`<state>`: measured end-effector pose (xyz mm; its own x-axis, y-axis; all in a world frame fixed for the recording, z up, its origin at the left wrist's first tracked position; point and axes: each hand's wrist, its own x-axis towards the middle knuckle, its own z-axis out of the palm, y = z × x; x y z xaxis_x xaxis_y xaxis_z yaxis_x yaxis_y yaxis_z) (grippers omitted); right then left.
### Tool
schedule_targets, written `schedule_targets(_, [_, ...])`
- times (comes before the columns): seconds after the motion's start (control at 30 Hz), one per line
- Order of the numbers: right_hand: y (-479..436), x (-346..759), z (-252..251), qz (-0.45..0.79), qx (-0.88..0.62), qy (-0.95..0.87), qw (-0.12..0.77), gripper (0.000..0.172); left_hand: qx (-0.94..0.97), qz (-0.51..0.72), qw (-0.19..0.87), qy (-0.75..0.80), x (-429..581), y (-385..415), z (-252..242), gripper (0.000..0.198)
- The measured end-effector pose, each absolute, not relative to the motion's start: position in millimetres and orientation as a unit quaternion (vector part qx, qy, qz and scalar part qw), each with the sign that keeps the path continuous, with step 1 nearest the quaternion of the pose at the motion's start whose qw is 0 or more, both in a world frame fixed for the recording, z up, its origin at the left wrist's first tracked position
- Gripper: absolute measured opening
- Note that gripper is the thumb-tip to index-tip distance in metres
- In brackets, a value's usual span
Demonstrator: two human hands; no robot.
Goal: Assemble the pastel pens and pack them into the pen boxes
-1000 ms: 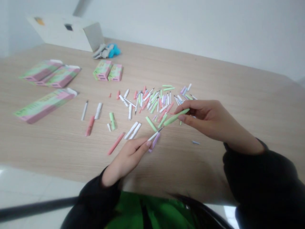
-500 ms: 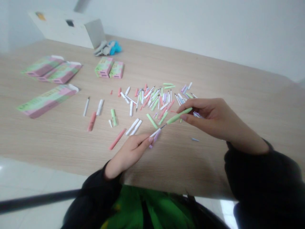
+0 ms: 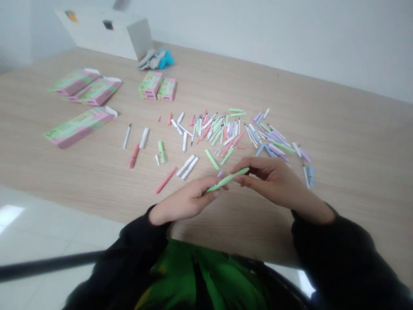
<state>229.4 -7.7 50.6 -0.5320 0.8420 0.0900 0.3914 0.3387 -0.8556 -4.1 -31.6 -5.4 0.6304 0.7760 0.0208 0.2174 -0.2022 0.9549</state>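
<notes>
A light green pen is held between my two hands above the near part of the table. My left hand is closed on its left end, thumb and fingers pressed together. At the other end, my right hand pinches the pen between thumb and forefinger. A small purple piece shows just above my left fingers; whether they grip it too is unclear. Beyond the hands lies a loose pile of pen parts in white, green, pink, purple and blue.
Pink-and-green cartons lie on the left of the wooden table, with two smaller boxes behind. Grey and blue gloves rest beside a white box. A pink pen barrel and white pen parts lie left of centre.
The white refill in my left hand is no longer visible, and that hand now grips the green barrel's left end. My right hand has moved left and down. The view has shifted slightly.
</notes>
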Motion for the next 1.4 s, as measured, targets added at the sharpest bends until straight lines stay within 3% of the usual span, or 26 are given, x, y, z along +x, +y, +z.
schedule_targets(0.23, [-14.8,230.2,44.2,0.442,-0.409,-0.695,0.394,0.022,0.713,0.221,0.599,0.29,-2.8,-14.7,6.4,0.034])
schedule_targets(0.4, [-11.8,232.4,31.8,0.431,-0.415,-0.666,0.446,0.024,0.734,0.198,0.575,0.302,2.6,0.0,16.1,0.034])
schedule_targets(0.73, [-20.0,236.1,32.8,0.419,-0.453,-0.653,0.44,0.026,0.754,0.16,0.573,0.277,2.9,3.3,15.7,0.033])
schedule_targets(0.93, [-22.2,229.6,28.0,0.428,-0.426,-0.665,0.44,0.017,0.785,0.172,0.507,0.311,3.0,0.9,9.0,0.028])
schedule_targets(1.2, [-20.6,227.9,29.4,0.445,-0.435,-0.651,0.434,0.018,0.697,0.164,0.642,0.275,-2.4,-6.8,13.8,0.029])
schedule_targets(1.4, [-28.0,227.4,39.3,0.418,-0.411,-0.67,0.456,0.013,0.718,0.171,0.638,0.221,2.0,-6.7,9.7,0.028])
